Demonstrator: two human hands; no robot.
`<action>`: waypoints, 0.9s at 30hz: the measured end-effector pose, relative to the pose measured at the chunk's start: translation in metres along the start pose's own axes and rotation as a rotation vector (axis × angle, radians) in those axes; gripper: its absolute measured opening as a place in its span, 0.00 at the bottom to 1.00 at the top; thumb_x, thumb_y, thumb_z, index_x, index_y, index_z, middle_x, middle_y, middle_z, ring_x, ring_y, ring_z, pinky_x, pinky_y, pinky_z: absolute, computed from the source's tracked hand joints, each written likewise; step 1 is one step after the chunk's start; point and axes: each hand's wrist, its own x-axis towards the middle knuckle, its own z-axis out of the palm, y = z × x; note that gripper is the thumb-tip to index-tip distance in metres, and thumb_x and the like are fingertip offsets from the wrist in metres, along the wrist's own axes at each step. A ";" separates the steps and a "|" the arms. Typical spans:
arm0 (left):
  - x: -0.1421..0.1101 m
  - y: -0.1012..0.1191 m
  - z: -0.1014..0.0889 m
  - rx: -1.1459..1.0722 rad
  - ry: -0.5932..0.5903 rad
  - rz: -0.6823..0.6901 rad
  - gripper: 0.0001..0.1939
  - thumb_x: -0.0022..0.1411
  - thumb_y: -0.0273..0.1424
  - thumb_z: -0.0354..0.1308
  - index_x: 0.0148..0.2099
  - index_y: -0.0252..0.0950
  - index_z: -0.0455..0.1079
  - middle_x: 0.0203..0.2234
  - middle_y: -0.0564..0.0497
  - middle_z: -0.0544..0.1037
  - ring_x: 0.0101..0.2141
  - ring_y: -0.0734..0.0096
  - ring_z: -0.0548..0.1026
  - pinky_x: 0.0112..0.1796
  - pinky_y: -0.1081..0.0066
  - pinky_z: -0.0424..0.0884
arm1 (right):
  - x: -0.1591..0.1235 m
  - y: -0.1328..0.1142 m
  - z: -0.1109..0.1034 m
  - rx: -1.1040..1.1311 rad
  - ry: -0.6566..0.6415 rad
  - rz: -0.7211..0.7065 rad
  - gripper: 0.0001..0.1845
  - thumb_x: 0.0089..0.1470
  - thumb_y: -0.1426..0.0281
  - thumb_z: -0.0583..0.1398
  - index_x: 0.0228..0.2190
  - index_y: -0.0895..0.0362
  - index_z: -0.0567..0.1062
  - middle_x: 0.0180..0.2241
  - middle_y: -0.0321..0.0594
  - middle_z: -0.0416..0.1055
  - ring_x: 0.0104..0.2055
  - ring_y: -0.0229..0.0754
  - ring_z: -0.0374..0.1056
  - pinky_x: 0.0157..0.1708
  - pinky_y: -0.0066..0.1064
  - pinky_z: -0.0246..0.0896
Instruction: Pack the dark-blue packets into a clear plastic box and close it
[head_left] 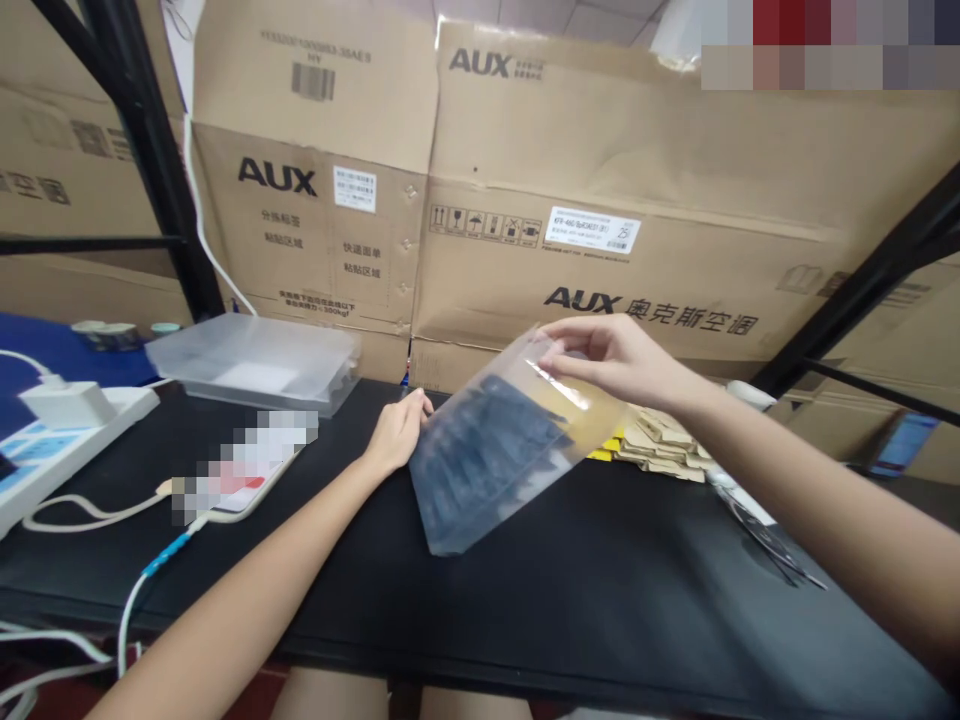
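Observation:
A translucent plastic bag (487, 465) with dark, ribbed-looking contents is held tilted above the black table (570, 590). My right hand (607, 355) pinches the bag's upper edge between thumb and fingers. At the bag's left side, my left hand (401, 430) has its fingers curled against the edge; the fingertips are partly hidden behind the bag. What exactly lies inside the bag is too blurred to name. Behind its right end, a stack of folded brown paper packets (664, 445) shows, with something yellow beside it.
At left are a clear plastic tray (259, 365), a phone (255, 475) with a cable, and a white power strip (82, 430) with a charger plugged in. Glasses (765, 535) lie at right. Large cardboard sheets (615, 150) stand behind the table, between black metal posts (150, 150).

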 end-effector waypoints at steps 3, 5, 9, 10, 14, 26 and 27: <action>0.002 -0.003 0.001 -0.104 0.031 -0.071 0.28 0.67 0.48 0.31 0.41 0.38 0.67 0.18 0.54 0.73 0.24 0.66 0.71 0.33 0.69 0.63 | 0.014 -0.029 -0.006 -0.314 -0.115 -0.163 0.14 0.45 0.65 0.67 0.36 0.56 0.79 0.25 0.31 0.76 0.27 0.36 0.72 0.31 0.29 0.66; 0.005 -0.005 0.002 -0.166 0.047 -0.121 0.28 0.66 0.50 0.31 0.44 0.38 0.66 0.18 0.54 0.74 0.26 0.64 0.73 0.36 0.67 0.65 | 0.011 -0.037 -0.004 -0.462 -0.161 -0.244 0.11 0.49 0.65 0.64 0.37 0.54 0.79 0.25 0.30 0.76 0.26 0.35 0.71 0.30 0.29 0.66; 0.011 -0.002 0.004 -0.276 0.002 -0.168 0.32 0.61 0.58 0.39 0.43 0.38 0.70 0.26 0.50 0.79 0.37 0.59 0.76 0.44 0.64 0.66 | -0.010 -0.034 0.007 -0.639 -0.017 -0.352 0.09 0.54 0.66 0.61 0.38 0.52 0.77 0.30 0.36 0.77 0.31 0.41 0.72 0.36 0.34 0.66; 0.012 0.002 0.003 -0.321 -0.046 -0.163 0.33 0.59 0.59 0.41 0.43 0.37 0.71 0.29 0.49 0.80 0.40 0.58 0.75 0.45 0.64 0.66 | -0.016 -0.032 0.010 -0.650 0.027 -0.363 0.09 0.55 0.66 0.61 0.39 0.51 0.77 0.31 0.37 0.76 0.32 0.42 0.72 0.37 0.36 0.66; 0.019 0.031 -0.011 -0.618 -0.280 -0.137 0.42 0.54 0.65 0.38 0.46 0.35 0.72 0.40 0.44 0.80 0.45 0.55 0.74 0.46 0.61 0.66 | -0.037 -0.026 0.019 -0.530 0.150 -0.364 0.08 0.57 0.67 0.58 0.40 0.51 0.74 0.34 0.38 0.75 0.36 0.43 0.72 0.40 0.37 0.67; 0.060 0.109 -0.050 -0.396 -0.613 -0.123 0.27 0.54 0.48 0.60 0.53 0.41 0.72 0.51 0.46 0.75 0.54 0.50 0.69 0.48 0.64 0.68 | -0.037 0.014 0.041 -0.094 0.614 -0.301 0.07 0.52 0.69 0.64 0.35 0.53 0.74 0.43 0.43 0.72 0.49 0.48 0.69 0.52 0.47 0.63; 0.063 0.112 -0.049 -0.383 -0.614 -0.116 0.25 0.53 0.46 0.62 0.51 0.41 0.73 0.49 0.47 0.76 0.52 0.50 0.70 0.46 0.64 0.69 | -0.036 0.015 0.039 -0.044 0.612 -0.296 0.08 0.51 0.68 0.64 0.36 0.54 0.74 0.43 0.43 0.72 0.50 0.48 0.69 0.53 0.46 0.63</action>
